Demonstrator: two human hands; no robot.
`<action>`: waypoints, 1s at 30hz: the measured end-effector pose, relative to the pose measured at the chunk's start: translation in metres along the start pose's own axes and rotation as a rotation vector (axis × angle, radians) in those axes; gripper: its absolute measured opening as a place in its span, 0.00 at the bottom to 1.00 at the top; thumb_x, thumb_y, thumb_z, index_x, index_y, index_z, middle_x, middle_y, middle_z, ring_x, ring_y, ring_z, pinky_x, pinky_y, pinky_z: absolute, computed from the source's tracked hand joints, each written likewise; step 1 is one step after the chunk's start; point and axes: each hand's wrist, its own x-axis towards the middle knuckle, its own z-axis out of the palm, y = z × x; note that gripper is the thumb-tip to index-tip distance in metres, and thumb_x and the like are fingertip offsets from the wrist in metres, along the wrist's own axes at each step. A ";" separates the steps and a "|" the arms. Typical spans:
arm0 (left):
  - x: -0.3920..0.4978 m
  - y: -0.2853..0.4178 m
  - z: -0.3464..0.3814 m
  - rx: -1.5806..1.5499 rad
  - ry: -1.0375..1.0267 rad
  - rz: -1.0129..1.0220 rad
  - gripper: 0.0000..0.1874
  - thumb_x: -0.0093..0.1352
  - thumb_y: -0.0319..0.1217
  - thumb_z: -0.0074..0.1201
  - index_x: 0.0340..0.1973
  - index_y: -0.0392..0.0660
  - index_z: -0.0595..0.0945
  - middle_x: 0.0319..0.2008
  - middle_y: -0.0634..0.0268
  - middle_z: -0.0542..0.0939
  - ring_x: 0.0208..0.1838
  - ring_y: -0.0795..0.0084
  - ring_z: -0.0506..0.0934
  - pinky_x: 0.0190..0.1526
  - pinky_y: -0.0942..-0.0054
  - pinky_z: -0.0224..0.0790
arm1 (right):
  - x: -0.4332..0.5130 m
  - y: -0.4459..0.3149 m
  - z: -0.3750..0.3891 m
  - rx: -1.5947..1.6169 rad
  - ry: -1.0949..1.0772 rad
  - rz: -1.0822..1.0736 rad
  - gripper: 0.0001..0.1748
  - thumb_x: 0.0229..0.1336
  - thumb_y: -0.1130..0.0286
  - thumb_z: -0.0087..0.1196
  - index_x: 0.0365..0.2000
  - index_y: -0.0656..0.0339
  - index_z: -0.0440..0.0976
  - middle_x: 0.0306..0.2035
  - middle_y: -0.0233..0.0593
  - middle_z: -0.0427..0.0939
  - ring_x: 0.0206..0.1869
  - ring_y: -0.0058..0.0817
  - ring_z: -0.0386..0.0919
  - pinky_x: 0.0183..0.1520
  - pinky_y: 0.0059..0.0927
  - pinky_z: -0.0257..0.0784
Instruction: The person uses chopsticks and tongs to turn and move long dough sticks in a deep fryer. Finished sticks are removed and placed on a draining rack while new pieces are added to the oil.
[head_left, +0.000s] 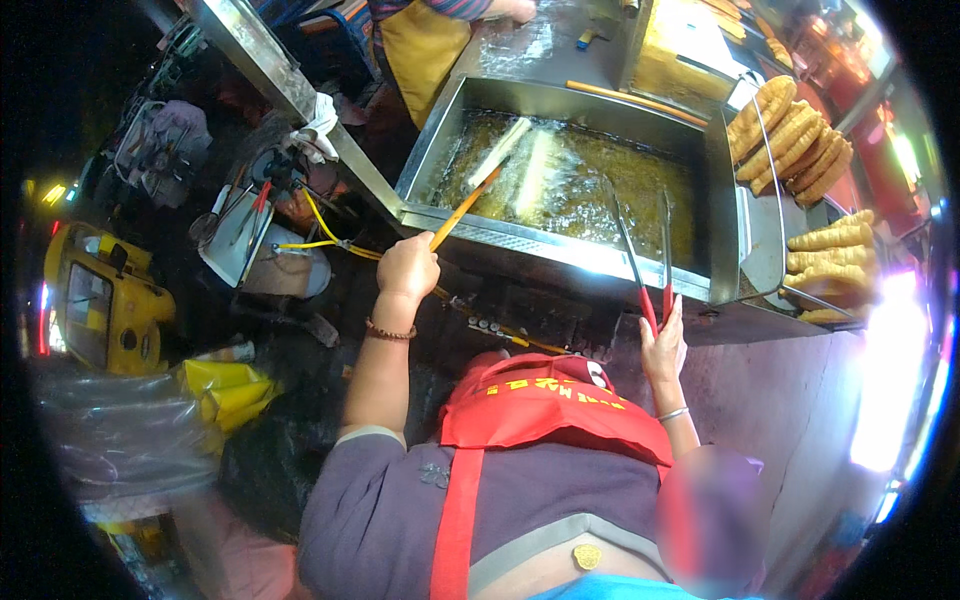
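Note:
My left hand (409, 266) is closed around a wooden stick (466, 206), whose far end reaches over the oil near two pale dough strips. One dough strip (501, 152) lies slanted at the left; the other dough strip (534, 176) floats beside it among bubbles. My right hand (663, 343) holds long metal tongs (646, 289) by their red handles. The tongs' arms stand apart over the right part of the steel fryer (555, 247), with nothing seen between them. Their tips are hard to make out against the hot oil (592, 180).
Fried dough sticks (795, 142) stand in a wire rack (780, 202) right of the fryer, with more fried dough (832, 255) below. A wooden rod (637, 103) lies on the fryer's far rim. A person in a yellow apron (424, 52) stands beyond; a metal post (300, 97) rises at left.

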 end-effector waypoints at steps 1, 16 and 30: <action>0.003 -0.005 -0.001 0.003 0.009 -0.007 0.10 0.65 0.33 0.58 0.41 0.47 0.82 0.35 0.51 0.84 0.41 0.48 0.82 0.43 0.51 0.75 | 0.000 0.001 0.001 -0.018 -0.003 0.001 0.47 0.57 0.63 0.61 0.69 0.63 0.47 0.58 0.60 0.69 0.56 0.54 0.72 0.55 0.46 0.71; -0.007 -0.009 -0.023 -0.072 -0.104 0.018 0.19 0.65 0.33 0.58 0.53 0.53 0.80 0.42 0.51 0.83 0.45 0.48 0.80 0.45 0.54 0.73 | -0.007 0.009 0.023 -0.253 0.025 -0.022 0.49 0.59 0.58 0.58 0.70 0.63 0.41 0.41 0.53 0.70 0.30 0.52 0.77 0.30 0.48 0.74; 0.005 -0.031 -0.043 0.066 -0.073 -0.010 0.13 0.64 0.32 0.57 0.45 0.51 0.82 0.36 0.53 0.83 0.41 0.49 0.81 0.42 0.52 0.74 | -0.009 0.005 0.028 -0.262 0.030 0.006 0.51 0.59 0.59 0.59 0.70 0.63 0.38 0.42 0.56 0.69 0.30 0.53 0.77 0.29 0.49 0.73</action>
